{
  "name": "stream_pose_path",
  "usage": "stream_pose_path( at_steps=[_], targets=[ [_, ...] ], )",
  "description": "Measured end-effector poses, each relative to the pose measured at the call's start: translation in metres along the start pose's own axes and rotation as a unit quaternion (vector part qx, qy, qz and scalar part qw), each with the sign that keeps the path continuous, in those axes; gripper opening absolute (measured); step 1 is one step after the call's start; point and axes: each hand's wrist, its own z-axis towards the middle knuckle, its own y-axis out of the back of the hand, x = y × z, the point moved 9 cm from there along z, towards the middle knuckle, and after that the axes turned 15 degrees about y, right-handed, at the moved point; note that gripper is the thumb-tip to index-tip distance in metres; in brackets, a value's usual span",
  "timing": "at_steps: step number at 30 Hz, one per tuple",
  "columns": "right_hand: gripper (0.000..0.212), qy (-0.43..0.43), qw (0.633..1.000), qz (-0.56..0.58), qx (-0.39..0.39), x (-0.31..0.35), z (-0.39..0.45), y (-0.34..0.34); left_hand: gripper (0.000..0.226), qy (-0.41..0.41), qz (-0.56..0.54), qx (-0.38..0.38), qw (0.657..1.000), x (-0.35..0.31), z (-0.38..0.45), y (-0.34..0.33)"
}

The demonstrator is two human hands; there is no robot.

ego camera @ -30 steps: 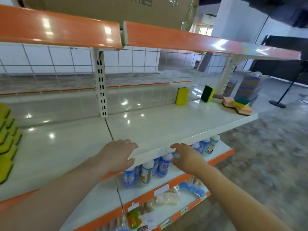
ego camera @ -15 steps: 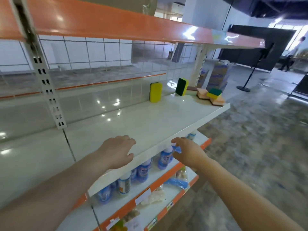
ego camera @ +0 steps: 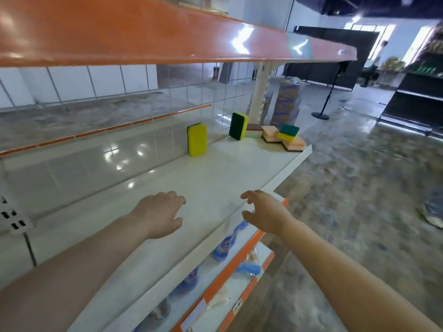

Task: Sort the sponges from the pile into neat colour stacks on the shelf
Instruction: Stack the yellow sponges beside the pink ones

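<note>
The white shelf [ego camera: 215, 178] runs away to the right under an orange-edged shelf above it, and everything here is placed against it. Both bare forearms reach out over its near end: the left hand [ego camera: 159, 213] hovers palm down above the shelf surface, fingers loosely curled and holding nothing, while the right hand [ego camera: 266, 212] is at the shelf's front lip, fingers spread and empty. At the shelf's far end lies the pile [ego camera: 284, 138] of orange and yellow-green sponges, jumbled flat by the front corner. Nearer along the back of the shelf, a green-faced sponge [ego camera: 237, 125] stands on edge, tilted, and a yellow sponge [ego camera: 197, 139] stands upright on its own. Below the shelf, blue-and-white bottles [ego camera: 225, 245] line the next level; their labels are too blurred to read.
</note>
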Motion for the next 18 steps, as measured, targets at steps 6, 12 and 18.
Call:
stream_pose_path(
  at_steps=[6, 12, 18],
  targets=[
    [0.051, 0.005, 0.999, -0.016, -0.029, -0.027, 0.016, 0.012, 0.052, -0.002, 0.003, 0.006, 1.000, -0.015, 0.031, -0.001],
    [0.051, 0.012, 0.999, -0.019, -0.024, -0.066, 0.035, 0.021, 0.053, 0.006, -0.009, 0.007, 1.000, -0.041, 0.061, -0.003],
    [0.050, 0.043, 0.999, -0.031, -0.013, -0.112, 0.057, 0.036, 0.052, 0.046, -0.025, -0.002, 0.999, -0.072, 0.092, -0.001]
  ],
)
